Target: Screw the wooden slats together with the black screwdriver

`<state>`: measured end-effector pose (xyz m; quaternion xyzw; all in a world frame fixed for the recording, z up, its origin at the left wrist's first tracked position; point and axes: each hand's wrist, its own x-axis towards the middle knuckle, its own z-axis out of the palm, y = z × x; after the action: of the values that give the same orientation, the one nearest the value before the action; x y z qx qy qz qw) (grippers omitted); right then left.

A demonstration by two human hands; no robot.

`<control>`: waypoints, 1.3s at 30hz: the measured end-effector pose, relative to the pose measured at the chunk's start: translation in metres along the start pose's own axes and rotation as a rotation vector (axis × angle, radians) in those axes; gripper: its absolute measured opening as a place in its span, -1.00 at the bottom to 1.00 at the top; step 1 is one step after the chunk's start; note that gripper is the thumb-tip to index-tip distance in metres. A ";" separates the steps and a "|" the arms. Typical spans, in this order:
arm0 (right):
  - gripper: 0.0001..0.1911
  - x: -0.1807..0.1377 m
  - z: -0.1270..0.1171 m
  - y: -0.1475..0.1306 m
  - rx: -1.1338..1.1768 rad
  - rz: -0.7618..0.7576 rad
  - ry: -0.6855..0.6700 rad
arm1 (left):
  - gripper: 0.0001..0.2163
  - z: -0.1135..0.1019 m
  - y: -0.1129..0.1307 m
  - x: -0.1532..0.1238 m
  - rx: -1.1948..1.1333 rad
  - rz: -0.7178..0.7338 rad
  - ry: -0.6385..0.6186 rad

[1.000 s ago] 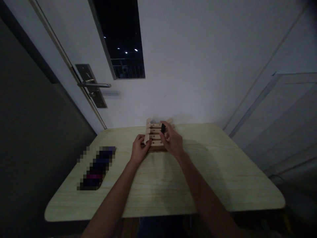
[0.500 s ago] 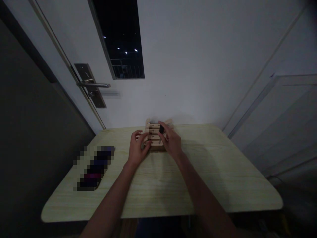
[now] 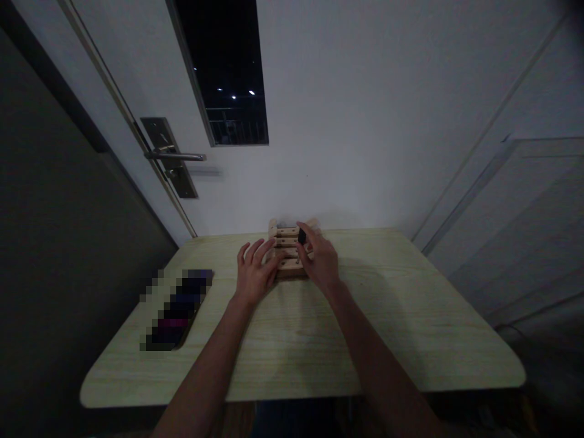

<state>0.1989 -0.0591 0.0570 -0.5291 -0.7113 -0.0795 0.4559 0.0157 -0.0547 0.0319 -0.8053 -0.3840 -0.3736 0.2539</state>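
Note:
A small wooden slatted frame [image 3: 288, 241] stands on the table near the wall, with several pale crossbars and dark holes in them. My left hand [image 3: 255, 271] rests at its left front corner, fingers spread and the thumb reaching over the front slat. My right hand [image 3: 320, 258] pinches the black handle of a screwdriver [image 3: 302, 236] between thumb and fingers. The screwdriver is upright, and its thin shaft points down at the front slat's right part. Its tip is too small to make out. Part of the frame's right side is hidden behind my right hand.
The light wood-grain table [image 3: 410, 316] has rounded front corners. On its left lies a dark, pixelated flat object [image 3: 180, 310]. Behind rises a white door [image 3: 347, 121] with a metal handle [image 3: 177, 156] and a dark window [image 3: 223, 73].
My left hand's fingers have straightened and spread, and its thumb has slid right over the front slat. My right hand stays on the screwdriver. The view has shifted slightly.

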 end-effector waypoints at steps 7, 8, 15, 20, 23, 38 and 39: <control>-0.56 -0.002 0.000 -0.001 0.064 0.043 -0.011 | -0.84 -0.003 0.013 0.006 -0.035 0.003 -0.121; -0.56 -0.002 0.001 -0.001 0.071 0.045 -0.012 | -0.84 -0.003 0.014 0.006 -0.043 -0.002 -0.120; -0.55 -0.001 0.001 -0.001 0.081 0.038 -0.010 | -0.89 -0.001 0.011 0.004 -0.094 0.007 -0.078; -0.55 -0.002 0.000 -0.002 0.094 0.040 -0.011 | -0.92 0.002 0.009 0.002 -0.156 -0.013 -0.043; -0.55 -0.002 -0.001 -0.002 0.100 0.048 -0.019 | -0.92 0.002 0.007 0.001 -0.171 -0.038 0.000; -0.51 -0.002 -0.002 0.000 0.098 0.034 -0.058 | -0.80 0.001 0.000 -0.001 -0.193 -0.349 0.107; -0.51 -0.002 -0.002 0.000 0.103 0.035 -0.055 | -0.80 0.001 0.000 -0.001 -0.181 -0.365 0.102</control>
<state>0.1997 -0.0615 0.0567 -0.5192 -0.7174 -0.0200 0.4641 0.0157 -0.0546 0.0305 -0.7219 -0.4749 -0.4868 0.1277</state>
